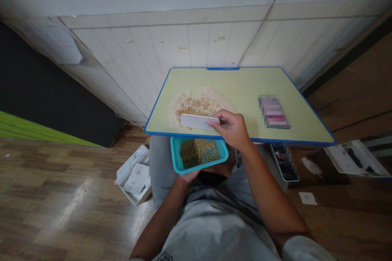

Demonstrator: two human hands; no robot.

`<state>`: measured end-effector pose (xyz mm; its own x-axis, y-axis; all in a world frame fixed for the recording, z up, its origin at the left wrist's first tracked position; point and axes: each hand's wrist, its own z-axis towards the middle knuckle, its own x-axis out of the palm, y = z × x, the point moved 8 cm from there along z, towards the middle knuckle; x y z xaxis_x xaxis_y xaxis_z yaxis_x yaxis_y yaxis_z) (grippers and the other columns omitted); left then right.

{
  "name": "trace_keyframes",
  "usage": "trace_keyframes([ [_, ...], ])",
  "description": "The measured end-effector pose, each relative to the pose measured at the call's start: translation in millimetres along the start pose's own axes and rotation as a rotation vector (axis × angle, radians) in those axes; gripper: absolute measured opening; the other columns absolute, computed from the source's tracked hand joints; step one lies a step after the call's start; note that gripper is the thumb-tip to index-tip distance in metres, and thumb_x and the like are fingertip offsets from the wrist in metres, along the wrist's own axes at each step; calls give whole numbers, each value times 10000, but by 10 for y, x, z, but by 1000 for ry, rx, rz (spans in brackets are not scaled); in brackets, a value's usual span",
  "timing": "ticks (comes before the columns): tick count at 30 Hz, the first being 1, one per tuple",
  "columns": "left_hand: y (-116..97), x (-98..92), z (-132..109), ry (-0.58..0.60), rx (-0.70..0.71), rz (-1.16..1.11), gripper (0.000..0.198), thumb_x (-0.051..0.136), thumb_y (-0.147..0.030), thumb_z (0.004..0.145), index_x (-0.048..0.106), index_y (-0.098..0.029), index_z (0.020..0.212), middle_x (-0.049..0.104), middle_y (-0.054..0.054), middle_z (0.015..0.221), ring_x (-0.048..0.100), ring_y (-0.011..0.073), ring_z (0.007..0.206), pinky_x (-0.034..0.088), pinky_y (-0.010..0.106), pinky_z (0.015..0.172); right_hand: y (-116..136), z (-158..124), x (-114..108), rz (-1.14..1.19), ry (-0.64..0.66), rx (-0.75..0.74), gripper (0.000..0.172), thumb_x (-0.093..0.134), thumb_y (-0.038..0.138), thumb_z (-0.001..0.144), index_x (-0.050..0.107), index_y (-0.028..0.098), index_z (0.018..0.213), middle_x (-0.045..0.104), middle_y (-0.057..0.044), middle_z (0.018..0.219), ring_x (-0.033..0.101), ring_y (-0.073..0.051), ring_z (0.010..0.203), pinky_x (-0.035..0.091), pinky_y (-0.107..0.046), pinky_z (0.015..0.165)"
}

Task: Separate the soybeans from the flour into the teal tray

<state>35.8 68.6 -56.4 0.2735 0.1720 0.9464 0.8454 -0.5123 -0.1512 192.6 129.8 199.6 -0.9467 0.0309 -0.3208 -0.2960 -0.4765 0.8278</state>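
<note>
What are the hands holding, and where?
The right hand pinches the white scraper by one end; the left hand supports the teal tray of beans from underneath.

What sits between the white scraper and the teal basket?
Head view: only the table's blue front edge lies between the white scraper, held by the right hand, and the teal basket, held from below by the left hand.

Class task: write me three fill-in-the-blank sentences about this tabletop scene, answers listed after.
1. The scraper in the right hand is coloured ____.
2. The left hand holds the teal tray ____ the table edge.
3. Inside the tray lie ____.
Answers: white; below; beans.
</note>
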Motion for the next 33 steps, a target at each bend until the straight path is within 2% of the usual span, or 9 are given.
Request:
trace_keyframes([
  [6, -24, -131, 44, -17, 18, -25, 577, 265, -423, 1090, 768, -265, 1325, 512, 6, 1684, 228, 275, 1668, 183, 610, 1334, 22, -8, 4, 19, -5, -23, 56, 744, 283, 863, 754, 231, 844, 751, 24, 746, 671, -129, 686, 553, -291, 668],
  [11, -11, -110, 35, -26, 7, -25, 589, 256, -430, 1093, 756, -247, 1347, 509, 14, 1683, 276, 309, 1651, 205, 632, 1325, 8, -1, 6, 6, -29, -17, 89, 733, 311, 870, 744, 230, 834, 749, 22, 747, 667, -131, 687, 544, -291, 662],
  [17, -14, -80, 29, -31, 14, -12, 593, 256, -441, 1095, 755, -249, 1350, 526, 44, 1673, 305, 301, 1642, 205, 635, 1321, 1, -1, 37, 15, 7, -23, 67, 740, 298, 870, 756, 234, 859, 744, 24, 757, 668, -129, 698, 555, -289, 682],
  [23, -19, -160, 41, -54, 36, 5, 575, 259, -435, 1096, 715, -283, 1411, 566, 41, 1644, 321, 271, 1637, 215, 615, 1319, -17, -27, 52, 11, 38, -22, 90, 746, 317, 879, 754, 228, 869, 719, 25, 738, 636, -124, 680, 540, -288, 666],
  [33, -19, -168, 47, -78, 35, 8, 588, 235, -443, 1103, 708, -293, 1418, 567, 35, 1644, 329, 283, 1634, 211, 641, 1319, 8, -40, 86, 26, 80, -41, 71, 746, 300, 882, 745, 230, 873, 734, 23, 765, 636, -120, 682, 525, -288, 667],
])
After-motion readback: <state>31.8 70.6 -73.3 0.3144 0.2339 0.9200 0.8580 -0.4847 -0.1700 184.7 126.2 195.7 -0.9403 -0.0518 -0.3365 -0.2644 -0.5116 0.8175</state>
